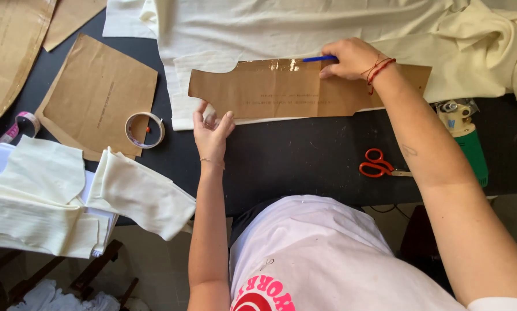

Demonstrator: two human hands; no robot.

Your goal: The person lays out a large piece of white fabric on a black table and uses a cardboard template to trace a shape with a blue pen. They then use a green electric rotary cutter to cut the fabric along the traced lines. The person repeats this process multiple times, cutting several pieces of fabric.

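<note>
Left of your left hand: tape roll, cut cream pieces. Your left hand, fingers spread, presses the brown paper pattern onto cream fabric. Your right hand grips a blue pen at the pattern's top edge. Below your right forearm: red scissors.

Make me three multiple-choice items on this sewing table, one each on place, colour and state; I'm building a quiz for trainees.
1. Where do the scissors lie?
A. on the dark table, under the right forearm
B. on the white fabric
C. in the left hand

2. What colour is the marker in the right hand?
A. red
B. blue
C. green

3. What is the left hand doing?
A. pressing the brown pattern piece flat
B. holding tape
C. hanging free

Key: 1 A, orange handles on bare tabletop; 2 B, blue shaft shows; 3 A, fingers rest on its lower edge.
</note>
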